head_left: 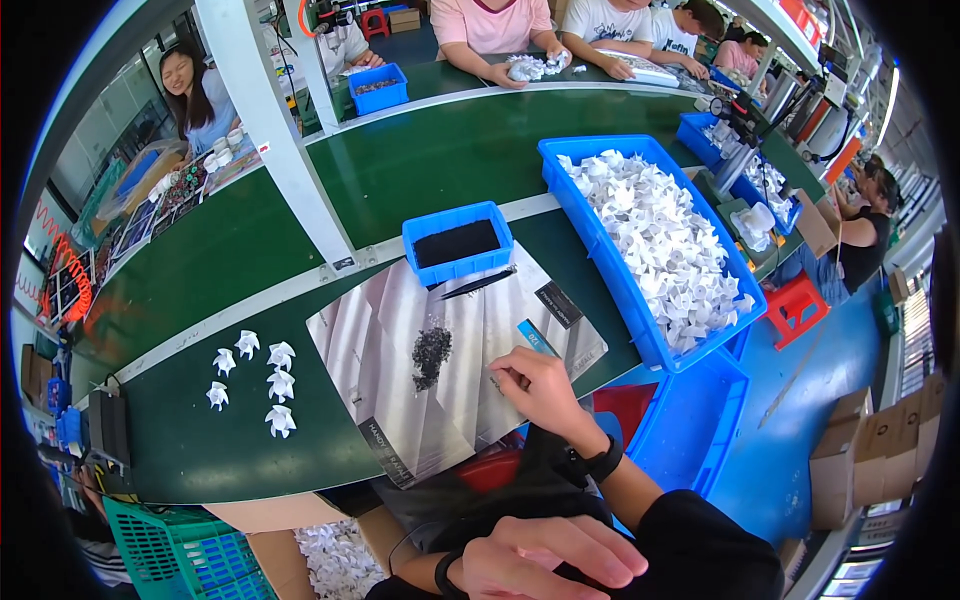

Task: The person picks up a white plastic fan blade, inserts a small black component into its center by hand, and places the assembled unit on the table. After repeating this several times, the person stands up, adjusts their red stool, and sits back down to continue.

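Observation:
My right hand (540, 388) is over the lower right part of a grey printed sheet (385, 300), its fingers curled together. Whatever sits between those fingertips, if anything, is too small to make out. My left hand (545, 560) is close to the camera at the lower edge, fingers stretched out, holding nothing visible. On the sheet lies a loose pile of small black pieces (432, 355). A blue tray (455, 270) with black contents stands at the sheet's far edge. Next to it lies a slim black tool like tweezers (480, 284). Several white pointed plastic parts (281, 384) lie at the left.
A large blue bin (600, 262) heaped with white parts stands at the right. Below it is another blue bin (690, 425). A white post (275, 130) rises beyond the sheet. A cardboard box (375, 530) and green crate (190, 550) stand low left. Co-workers sit across the bench.

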Action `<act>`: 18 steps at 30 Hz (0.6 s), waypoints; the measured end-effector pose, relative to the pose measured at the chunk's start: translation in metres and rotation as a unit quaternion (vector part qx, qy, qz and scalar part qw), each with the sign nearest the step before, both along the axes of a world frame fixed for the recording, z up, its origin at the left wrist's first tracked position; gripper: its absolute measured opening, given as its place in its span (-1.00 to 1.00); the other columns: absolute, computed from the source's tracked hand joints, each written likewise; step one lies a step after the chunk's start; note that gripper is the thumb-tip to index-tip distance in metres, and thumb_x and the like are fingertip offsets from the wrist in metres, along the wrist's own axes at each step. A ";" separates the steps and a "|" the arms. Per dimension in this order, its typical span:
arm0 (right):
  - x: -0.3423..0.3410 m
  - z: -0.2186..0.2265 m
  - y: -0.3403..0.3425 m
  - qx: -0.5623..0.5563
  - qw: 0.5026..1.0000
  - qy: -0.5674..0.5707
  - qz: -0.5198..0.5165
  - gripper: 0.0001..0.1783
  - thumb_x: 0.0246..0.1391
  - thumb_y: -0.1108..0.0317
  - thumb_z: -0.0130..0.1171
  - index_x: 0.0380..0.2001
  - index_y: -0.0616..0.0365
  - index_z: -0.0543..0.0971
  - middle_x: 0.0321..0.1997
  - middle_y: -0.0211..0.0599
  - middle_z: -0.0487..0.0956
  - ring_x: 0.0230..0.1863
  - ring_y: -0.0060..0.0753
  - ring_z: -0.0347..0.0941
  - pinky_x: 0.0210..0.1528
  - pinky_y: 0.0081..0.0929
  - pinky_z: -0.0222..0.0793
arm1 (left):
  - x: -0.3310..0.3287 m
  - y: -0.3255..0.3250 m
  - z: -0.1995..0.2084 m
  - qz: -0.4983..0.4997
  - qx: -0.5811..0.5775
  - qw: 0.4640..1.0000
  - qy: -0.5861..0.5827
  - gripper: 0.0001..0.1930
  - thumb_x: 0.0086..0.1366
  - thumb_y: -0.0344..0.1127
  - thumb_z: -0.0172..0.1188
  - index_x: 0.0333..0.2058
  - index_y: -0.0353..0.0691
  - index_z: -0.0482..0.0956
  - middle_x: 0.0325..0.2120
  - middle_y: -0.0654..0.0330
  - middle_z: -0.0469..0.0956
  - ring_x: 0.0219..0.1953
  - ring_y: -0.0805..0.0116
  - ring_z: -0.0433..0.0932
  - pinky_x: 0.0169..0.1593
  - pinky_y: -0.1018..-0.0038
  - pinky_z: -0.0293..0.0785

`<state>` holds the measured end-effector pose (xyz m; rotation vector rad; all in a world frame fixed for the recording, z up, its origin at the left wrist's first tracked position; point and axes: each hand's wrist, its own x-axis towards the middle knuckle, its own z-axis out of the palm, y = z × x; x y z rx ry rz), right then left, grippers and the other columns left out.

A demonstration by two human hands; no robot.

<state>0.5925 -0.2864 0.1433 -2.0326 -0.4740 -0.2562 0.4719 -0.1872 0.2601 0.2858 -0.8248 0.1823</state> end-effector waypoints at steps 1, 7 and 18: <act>0.000 0.000 0.000 0.001 1.000 -0.002 0.001 -0.90 0.07 0.53 0.20 -0.33 0.27 0.64 -0.47 -0.26 0.55 -0.58 -0.47 0.44 -0.49 -0.56 0.35 | 0.002 0.000 0.010 0.020 0.006 1.000 0.019 -0.73 0.31 -0.27 0.27 -0.23 -0.43 0.65 -0.10 -0.19 0.52 -0.09 -0.07 0.57 -0.03 0.28 0.56; -0.001 -0.003 -0.001 0.003 1.000 0.002 0.003 -0.90 0.07 0.53 0.19 -0.32 0.27 0.64 -0.47 -0.26 0.55 -0.58 -0.47 0.44 -0.50 -0.55 0.35 | 0.026 0.004 0.003 0.077 0.048 0.995 -0.038 -0.76 0.20 -0.22 0.40 -0.27 -0.27 0.67 0.05 -0.12 0.39 0.09 -0.03 0.44 0.05 0.36 0.49; -0.001 -0.002 0.000 0.005 1.000 0.013 -0.005 -0.89 0.05 0.54 0.20 -0.32 0.27 0.65 -0.47 -0.24 0.54 -0.59 -0.44 0.44 -0.50 -0.53 0.35 | 0.063 0.011 0.033 0.135 0.075 0.978 -0.143 -0.79 0.26 -0.04 0.32 -0.30 0.02 0.56 0.01 -0.06 0.40 -0.02 0.09 0.46 0.05 0.32 0.28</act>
